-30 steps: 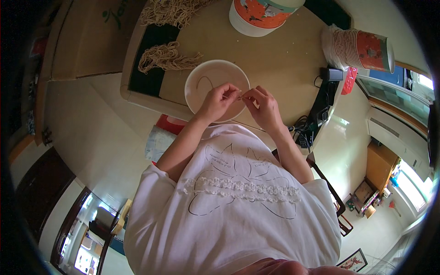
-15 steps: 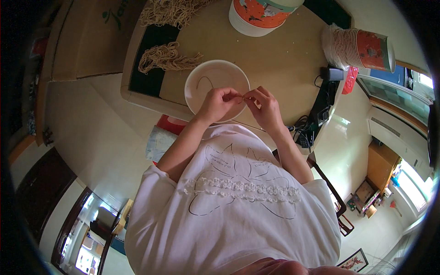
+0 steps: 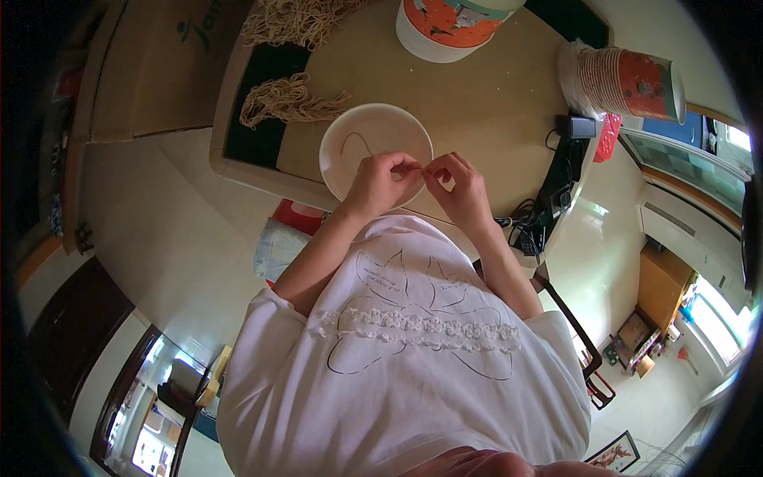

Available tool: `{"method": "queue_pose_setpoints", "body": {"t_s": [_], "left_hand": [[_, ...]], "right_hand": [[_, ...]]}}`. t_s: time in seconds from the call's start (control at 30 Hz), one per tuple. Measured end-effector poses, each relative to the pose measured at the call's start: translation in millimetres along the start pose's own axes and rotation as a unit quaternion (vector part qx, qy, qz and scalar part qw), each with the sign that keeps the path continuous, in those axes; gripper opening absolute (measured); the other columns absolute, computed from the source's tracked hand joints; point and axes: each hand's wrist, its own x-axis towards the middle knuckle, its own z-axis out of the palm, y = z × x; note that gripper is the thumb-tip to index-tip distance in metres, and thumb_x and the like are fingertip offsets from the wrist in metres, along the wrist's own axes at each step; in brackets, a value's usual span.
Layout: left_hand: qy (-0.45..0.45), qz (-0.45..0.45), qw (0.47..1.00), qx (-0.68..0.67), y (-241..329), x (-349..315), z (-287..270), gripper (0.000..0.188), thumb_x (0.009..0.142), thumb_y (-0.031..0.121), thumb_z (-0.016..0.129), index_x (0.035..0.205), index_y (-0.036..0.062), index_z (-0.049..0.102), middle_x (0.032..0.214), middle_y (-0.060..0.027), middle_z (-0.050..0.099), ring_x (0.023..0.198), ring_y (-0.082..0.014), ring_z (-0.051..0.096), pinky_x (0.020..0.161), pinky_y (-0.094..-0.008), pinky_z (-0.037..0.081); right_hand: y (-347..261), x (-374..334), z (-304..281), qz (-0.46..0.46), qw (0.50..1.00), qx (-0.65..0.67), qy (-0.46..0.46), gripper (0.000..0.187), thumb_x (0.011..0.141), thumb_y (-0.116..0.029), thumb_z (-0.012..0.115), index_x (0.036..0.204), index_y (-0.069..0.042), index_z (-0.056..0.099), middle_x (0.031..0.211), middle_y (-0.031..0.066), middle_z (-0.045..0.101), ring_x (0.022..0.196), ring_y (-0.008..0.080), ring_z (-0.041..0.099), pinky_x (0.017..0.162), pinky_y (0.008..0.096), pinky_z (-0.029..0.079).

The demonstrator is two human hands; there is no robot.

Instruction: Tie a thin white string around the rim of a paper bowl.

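Observation:
A white round tub [image 3: 328, 163] stands at the near edge of the table, with my hands over its right side. A thin tan cord [image 3: 355, 135] curves inside it and runs up towards my left hand [image 3: 377, 184]. That hand is closed in a pinch on the cord. Close beside it, my right hand [image 3: 461, 191] pinches too, its fingertips almost meeting the left ones. The small piece of cord between the fingertips is mostly hidden by the fingers.
Bundles of tan cord [image 3: 290, 102] lie at the table's left, with a larger heap [image 3: 298, 22] behind. An orange-and-white paper bucket [image 3: 437, 36] stands at the back. Stacked paper tubs [image 3: 612, 79] lie at the right, near a black adapter [image 3: 575, 127] and cables.
Both hands stay over the tub and have barely moved; the fingertips shift slightly. The loose cord inside the tub has changed its curve a little.

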Motion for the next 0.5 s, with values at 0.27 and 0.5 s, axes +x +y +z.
{"method": "queue_pose_setpoints", "body": {"t_s": [0.27,0.5], "left_hand": [[0.036,0.088,0.990,0.104,2.6,-2.5,-1.7,0.010,0.077,0.006,0.068,0.087,0.0026,0.067,0.083,-0.0105,0.067,0.079,-0.0246,0.065,0.071,-0.0319,0.050],[0.059,0.159,0.970,0.174,7.4,-2.9,1.4,0.011,0.073,0.003,0.067,0.083,0.0038,0.066,0.083,-0.0094,0.064,0.081,-0.0279,0.061,0.071,-0.0365,0.049]], "right_hand": [[7.8,-0.7,3.0,0.021,0.999,0.037,0.005,0.007,0.078,-0.003,0.065,0.084,-0.002,0.061,0.079,0.0104,0.061,0.068,0.0203,0.058,0.062,0.0294,0.048],[9.5,-0.8,4.5,0.041,0.998,0.043,0.016,0.006,0.078,-0.003,0.065,0.083,-0.001,0.061,0.076,0.0100,0.060,0.064,0.0181,0.055,0.061,0.0284,0.047]]}}
